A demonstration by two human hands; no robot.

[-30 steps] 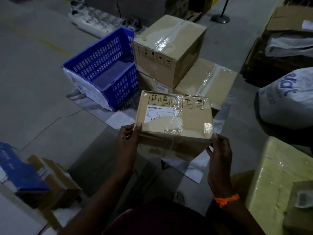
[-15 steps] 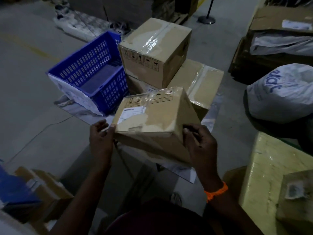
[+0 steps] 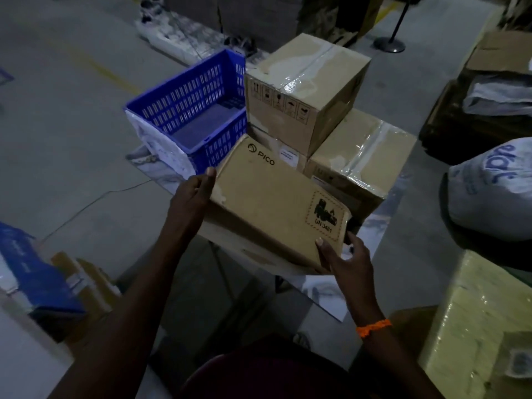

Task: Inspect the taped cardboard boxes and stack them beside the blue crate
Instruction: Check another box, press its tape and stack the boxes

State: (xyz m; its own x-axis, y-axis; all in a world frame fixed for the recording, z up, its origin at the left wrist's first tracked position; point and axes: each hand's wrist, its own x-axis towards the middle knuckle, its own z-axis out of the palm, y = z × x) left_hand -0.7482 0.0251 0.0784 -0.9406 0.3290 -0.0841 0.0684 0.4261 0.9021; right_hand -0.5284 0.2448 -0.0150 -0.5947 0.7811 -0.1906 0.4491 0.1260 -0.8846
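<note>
I hold a brown cardboard box (image 3: 270,197) tilted in the air, its PICO logo and UN 3481 mark facing up. My left hand (image 3: 193,194) grips its left edge, thumb on top. My right hand (image 3: 345,254) grips its lower right corner, thumb on the upper face. Behind it a taped box (image 3: 305,90) sits on a wider taped box (image 3: 362,162). The blue crate (image 3: 190,110) stands just left of that stack.
A white printed sack (image 3: 495,185) lies at right, a yellow wrapped bale (image 3: 483,321) at lower right. Blue and brown packages (image 3: 43,277) sit at lower left. More cartons (image 3: 495,73) stand far right; a stanchion base (image 3: 389,44) is behind.
I have turned the held box over between my hands: the labelled, taped face has rotated away and the PICO face now shows. My right hand shifted to the lower right corner.
</note>
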